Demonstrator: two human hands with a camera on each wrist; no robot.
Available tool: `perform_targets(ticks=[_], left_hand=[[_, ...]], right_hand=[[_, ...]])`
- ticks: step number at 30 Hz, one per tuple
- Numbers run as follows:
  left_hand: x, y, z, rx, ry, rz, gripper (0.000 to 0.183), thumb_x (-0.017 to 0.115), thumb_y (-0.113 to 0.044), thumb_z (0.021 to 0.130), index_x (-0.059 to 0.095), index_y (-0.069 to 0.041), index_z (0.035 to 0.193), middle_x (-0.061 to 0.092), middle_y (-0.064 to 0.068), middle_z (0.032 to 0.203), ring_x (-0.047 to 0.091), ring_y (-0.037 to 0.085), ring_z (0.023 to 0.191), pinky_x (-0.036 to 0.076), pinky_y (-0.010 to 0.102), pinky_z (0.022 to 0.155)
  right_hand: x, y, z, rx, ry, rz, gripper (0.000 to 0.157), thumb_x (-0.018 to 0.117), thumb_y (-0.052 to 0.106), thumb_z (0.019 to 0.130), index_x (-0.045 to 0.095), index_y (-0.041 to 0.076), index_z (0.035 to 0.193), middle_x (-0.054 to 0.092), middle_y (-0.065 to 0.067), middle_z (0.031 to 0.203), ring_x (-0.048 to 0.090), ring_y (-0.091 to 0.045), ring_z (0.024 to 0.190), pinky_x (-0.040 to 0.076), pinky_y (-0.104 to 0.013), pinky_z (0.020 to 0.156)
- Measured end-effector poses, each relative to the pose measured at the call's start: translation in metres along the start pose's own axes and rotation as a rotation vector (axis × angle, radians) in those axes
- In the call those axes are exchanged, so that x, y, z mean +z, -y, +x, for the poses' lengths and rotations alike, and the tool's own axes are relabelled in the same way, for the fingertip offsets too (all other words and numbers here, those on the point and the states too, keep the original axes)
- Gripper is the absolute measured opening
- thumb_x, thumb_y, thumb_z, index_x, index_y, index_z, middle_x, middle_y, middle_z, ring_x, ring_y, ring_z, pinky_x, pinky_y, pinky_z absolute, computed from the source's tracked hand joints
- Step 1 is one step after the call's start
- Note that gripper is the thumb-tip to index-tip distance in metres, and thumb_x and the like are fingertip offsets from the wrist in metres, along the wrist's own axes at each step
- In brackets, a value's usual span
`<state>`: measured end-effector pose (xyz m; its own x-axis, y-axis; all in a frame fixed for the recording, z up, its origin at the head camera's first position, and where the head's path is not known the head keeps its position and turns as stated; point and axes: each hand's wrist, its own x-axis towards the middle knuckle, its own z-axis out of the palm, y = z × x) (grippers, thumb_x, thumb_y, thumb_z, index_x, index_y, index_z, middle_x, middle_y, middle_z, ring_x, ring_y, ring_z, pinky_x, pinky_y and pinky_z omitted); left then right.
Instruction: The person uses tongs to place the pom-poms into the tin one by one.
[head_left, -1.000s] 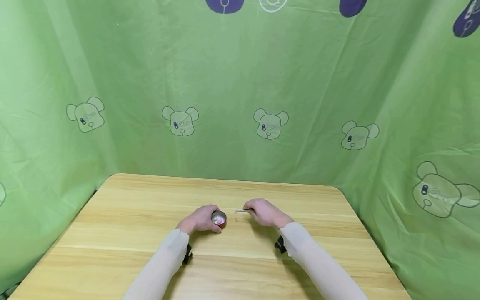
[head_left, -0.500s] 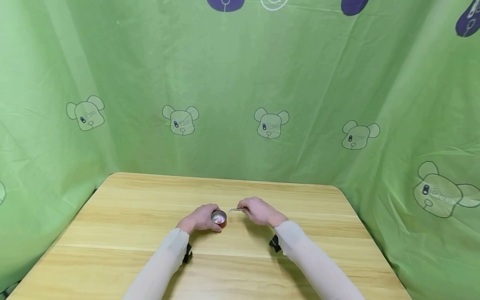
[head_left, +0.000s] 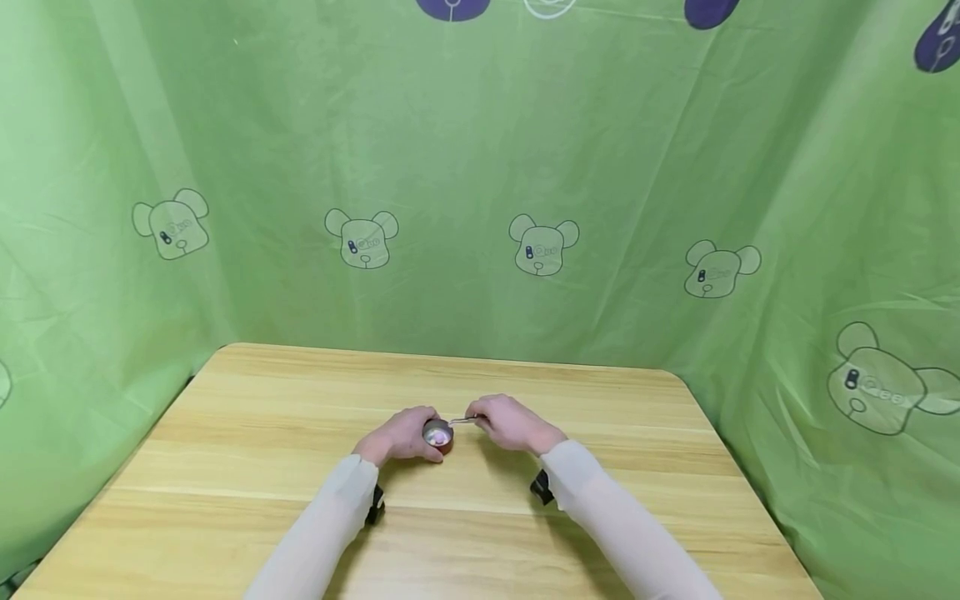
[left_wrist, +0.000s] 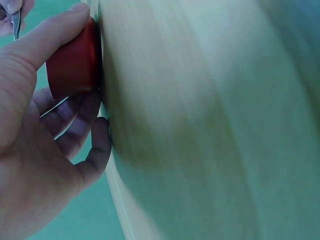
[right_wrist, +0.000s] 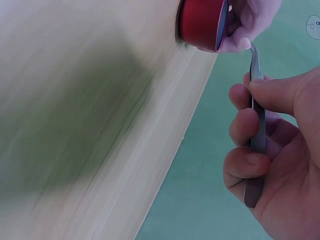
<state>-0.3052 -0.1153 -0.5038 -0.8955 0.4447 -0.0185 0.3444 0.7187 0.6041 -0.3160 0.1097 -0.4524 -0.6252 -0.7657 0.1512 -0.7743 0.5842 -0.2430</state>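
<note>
My left hand (head_left: 401,435) grips a small round red tin (left_wrist: 75,62), its thumb on one side and fingers on the other. The tin stands upright on the wooden table, open at the top, with pale pink and white contents visible in the head view. My right hand (head_left: 516,422) holds a pair of metal tweezers (right_wrist: 257,120) between thumb and curled fingers. Their bent tip points left and reaches the tin's right rim in the head view. Something tiny and pale shows at the tip, too small to identify.
Bare light wood of the table (head_left: 480,533) surrounds both hands. A green curtain (head_left: 450,150) with bear-head prints hangs behind the table and at its sides. Dark wrist devices, such as the one by the right sleeve (head_left: 542,487), sit under both forearms.
My right hand has moved left with the tweezers, bringing their tip from a gap beside the tin to its rim. The left hand and tin have stayed in place.
</note>
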Motion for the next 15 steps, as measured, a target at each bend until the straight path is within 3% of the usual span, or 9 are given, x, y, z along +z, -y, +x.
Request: perform_targets(ticks=[15], left_hand=[[-0.0004,-0.0005,-0.0012,-0.004,0.002,-0.008,0.05,0.085,-0.027,0.067,0.057,-0.01,0.105,0.06,-0.001,0.097,0.057,0.017,0.09,0.045,0.037,0.084]], right_hand=[[0.0082,0.0056,0.0096,-0.027,0.015,0.002,0.016,0.055,0.003,0.092,0.067,0.007,0.102,0.067,-0.003,0.096,0.062,-0.017,0.089,0.049,-0.032,0.082]])
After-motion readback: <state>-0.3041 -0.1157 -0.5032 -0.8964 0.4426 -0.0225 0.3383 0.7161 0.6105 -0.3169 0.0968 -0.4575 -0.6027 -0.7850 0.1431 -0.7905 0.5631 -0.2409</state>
